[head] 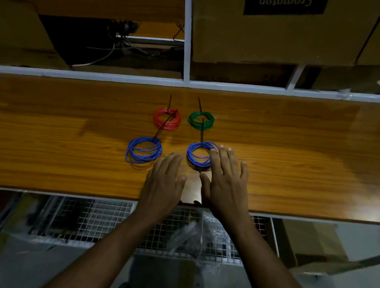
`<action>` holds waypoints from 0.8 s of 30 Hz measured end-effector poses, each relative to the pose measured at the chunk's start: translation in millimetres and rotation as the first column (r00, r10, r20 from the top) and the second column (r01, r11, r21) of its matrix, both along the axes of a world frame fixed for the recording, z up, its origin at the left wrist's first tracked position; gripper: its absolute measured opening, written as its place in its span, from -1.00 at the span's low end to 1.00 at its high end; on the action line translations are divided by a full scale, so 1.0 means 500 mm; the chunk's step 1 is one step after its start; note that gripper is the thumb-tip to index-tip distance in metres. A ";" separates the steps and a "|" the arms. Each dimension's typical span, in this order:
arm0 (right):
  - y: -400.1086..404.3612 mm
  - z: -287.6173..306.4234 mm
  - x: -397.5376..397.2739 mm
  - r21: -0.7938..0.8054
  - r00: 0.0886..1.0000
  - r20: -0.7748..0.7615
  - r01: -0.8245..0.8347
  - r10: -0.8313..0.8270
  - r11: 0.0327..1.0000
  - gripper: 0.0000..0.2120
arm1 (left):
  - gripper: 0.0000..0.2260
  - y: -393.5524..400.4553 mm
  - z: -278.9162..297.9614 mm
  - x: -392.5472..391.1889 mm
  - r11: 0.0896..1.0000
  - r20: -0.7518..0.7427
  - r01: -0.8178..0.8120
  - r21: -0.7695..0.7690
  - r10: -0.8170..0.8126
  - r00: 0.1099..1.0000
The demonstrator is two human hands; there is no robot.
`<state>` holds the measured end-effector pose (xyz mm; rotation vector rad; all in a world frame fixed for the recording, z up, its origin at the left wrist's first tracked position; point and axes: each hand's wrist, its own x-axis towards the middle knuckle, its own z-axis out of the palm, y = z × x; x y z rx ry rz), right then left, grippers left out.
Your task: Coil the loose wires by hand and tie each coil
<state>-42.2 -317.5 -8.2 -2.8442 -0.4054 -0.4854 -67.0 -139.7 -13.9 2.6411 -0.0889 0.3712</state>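
Four coils of wire lie on the wooden shelf [286,140] in two rows. In the far row are the red coil [167,119] on the left and the green coil [200,120] on the right. In the near row are the left blue coil [144,151] and the right blue coil [199,156]. Each coil has a thin black tie sticking out toward the far side.

The right hand [226,183] is flat with its fingers straight and spread. Its fingertips rest on the right edge of the right blue coil, so this hand is the nearer one to that coil. The coil lies just far and left of the palm. The hand grasps nothing.

The left hand [164,180] is flat and relaxed too, holding nothing. It sits between the two blue coils, a little nearer than both, and touches neither as far as can be seen.

No loose wire shows on the shelf, so the job looks nearly done or done. Nothing stands between the hands and the coils. The tie of the right blue coil [202,130] points at the green coil, so pushing that coil farther could bump it.

A cardboard box [268,25] sits on the rack behind, and a wire mesh [99,219] lies below the shelf.
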 end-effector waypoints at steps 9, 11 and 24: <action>0.150 0.027 -0.070 -0.009 0.990 -0.025 0.136 -0.136 0.991 -0.41 | -0.48 0.178 0.002 -0.017 0.998 0.065 0.018 0.063 -0.022 0.998; 0.193 0.027 -0.087 -0.012 0.985 -0.014 0.173 -0.173 0.985 -0.41 | -0.45 0.226 -0.011 -0.007 0.996 0.019 0.014 0.083 -0.015 1.000; 0.229 0.039 -0.140 -0.053 0.961 -0.032 0.272 -0.273 0.961 -0.39 | -0.26 0.205 -0.030 0.051 0.994 -0.318 0.081 0.066 -0.056 0.946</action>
